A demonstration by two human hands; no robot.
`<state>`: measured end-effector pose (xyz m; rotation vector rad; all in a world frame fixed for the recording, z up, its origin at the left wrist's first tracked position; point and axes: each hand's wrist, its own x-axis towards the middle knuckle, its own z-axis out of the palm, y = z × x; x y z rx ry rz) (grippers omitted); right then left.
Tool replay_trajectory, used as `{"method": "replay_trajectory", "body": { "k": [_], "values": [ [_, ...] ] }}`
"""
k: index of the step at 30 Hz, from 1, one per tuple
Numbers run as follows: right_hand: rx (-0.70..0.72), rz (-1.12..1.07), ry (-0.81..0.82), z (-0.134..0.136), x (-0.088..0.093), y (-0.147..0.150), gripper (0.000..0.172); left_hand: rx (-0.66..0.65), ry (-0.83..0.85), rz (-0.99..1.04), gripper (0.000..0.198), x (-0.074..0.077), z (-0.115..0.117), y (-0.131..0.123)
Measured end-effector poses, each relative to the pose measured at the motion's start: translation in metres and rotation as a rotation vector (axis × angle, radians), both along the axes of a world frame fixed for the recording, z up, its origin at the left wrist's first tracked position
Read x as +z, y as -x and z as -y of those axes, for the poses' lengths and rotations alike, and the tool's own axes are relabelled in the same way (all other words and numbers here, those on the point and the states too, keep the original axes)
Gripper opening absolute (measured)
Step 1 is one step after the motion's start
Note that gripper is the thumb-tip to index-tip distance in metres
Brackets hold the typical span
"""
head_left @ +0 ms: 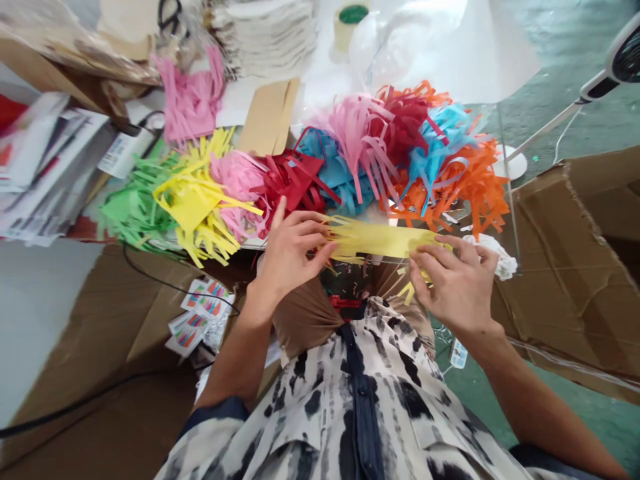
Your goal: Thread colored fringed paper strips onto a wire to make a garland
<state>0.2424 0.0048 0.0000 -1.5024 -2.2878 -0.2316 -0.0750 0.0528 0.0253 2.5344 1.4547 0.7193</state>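
Fringed paper heaps (pixel 395 153) lie grouped by colour beyond your hands, above the cardboard (pixel 565 280). Your left hand (pixel 293 250) and right hand (pixel 457 287) each grasp one end of the yellow strip (pixel 380 239), holding it stretched flat between them.

The scissors (pixel 170 15) at the top and the lamp (pixel 620 57) at the right run out of view; the printed papers (pixel 45 167) at the left are blurred, and the scraps (pixel 350 288) beneath the yellow strip (pixel 380 239) are too small to tell.
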Motion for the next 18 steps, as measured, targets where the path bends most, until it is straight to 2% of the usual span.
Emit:
{"method": "replay_trajectory", "body": {
  "k": [4, 5, 6, 7, 8, 10, 11, 13, 16, 18],
  "values": [
    [0.012, 0.048, -0.008, -0.004, 0.002, 0.0, 0.013, 0.349, -0.153, -0.114, 0.03, 0.011, -0.001, 0.003],
    [0.013, 0.055, -0.017, -0.005, 0.002, 0.0, 0.014, 0.399, -0.196, -0.114, 0.029, 0.011, 0.0, -0.003],
    [0.014, 0.06, -0.023, -0.005, 0.003, 0.001, 0.014, 0.395, -0.23, -0.099, 0.025, 0.011, 0.002, -0.012],
    [0.014, 0.065, -0.023, -0.006, 0.003, 0.001, 0.014, 0.34, -0.251, -0.073, 0.02, 0.009, 0.005, -0.024],
    [0.012, 0.069, -0.018, -0.006, 0.004, 0.001, 0.013, 0.225, -0.272, -0.046, 0.017, 0.006, 0.008, -0.037],
    [0.01, 0.084, 0.011, -0.006, 0.006, 0.001, 0.013, -0.126, -0.187, -0.029, 0.021, -0.003, 0.012, -0.063],
    [0.008, 0.09, 0.029, -0.006, 0.007, 0.002, 0.013, -0.237, -0.141, -0.03, 0.025, -0.009, 0.014, -0.074],
    [-0.002, 0.094, 0.056, -0.006, 0.009, 0.003, 0.014, -0.318, -0.057, -0.029, 0.03, -0.022, 0.014, -0.088],
    [-0.012, 0.101, 0.08, -0.006, 0.011, 0.006, 0.026, -0.315, -0.007, -0.015, 0.038, -0.039, 0.014, -0.091],
    [0.006, 0.121, 0.086, -0.006, 0.009, 0.008, 0.036, -0.298, -0.033, -0.012, 0.038, -0.047, 0.017, -0.087]
  ]
}}
